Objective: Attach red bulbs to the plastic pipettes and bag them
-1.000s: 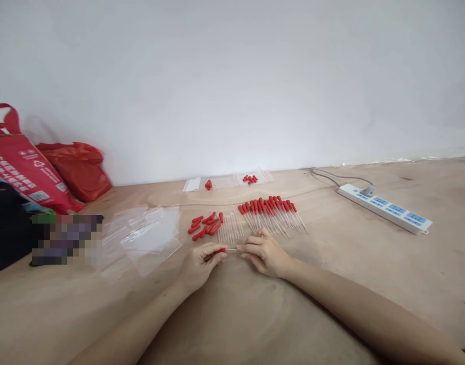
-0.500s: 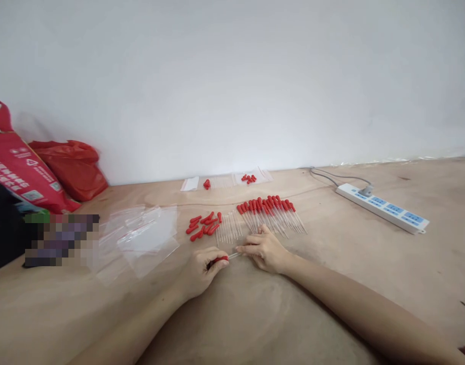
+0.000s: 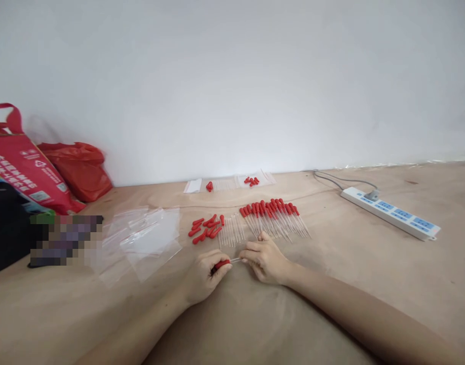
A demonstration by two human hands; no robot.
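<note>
The left hand [image 3: 206, 276] has its thumb and fingers closed around a red, elongated rubber-like bulb [image 3: 222, 264], while the right hand's [image 3: 267, 259] fingertips pinch a thin clear tube [image 3: 235, 260] that spans the gap between the hands, low over the pale brown wooden tabletop [image 3: 350, 253] (how deep it sits in the bulb is too small to tell). Just beyond lie slim clear loose tubes [image 3: 231, 230], with scattered loose red bulbs [image 3: 216, 232] to their left and fanned red-topped clear droppers [image 3: 272, 210] to their right; flat transparent plastic bags [image 3: 151, 233] lie farther left
</note>
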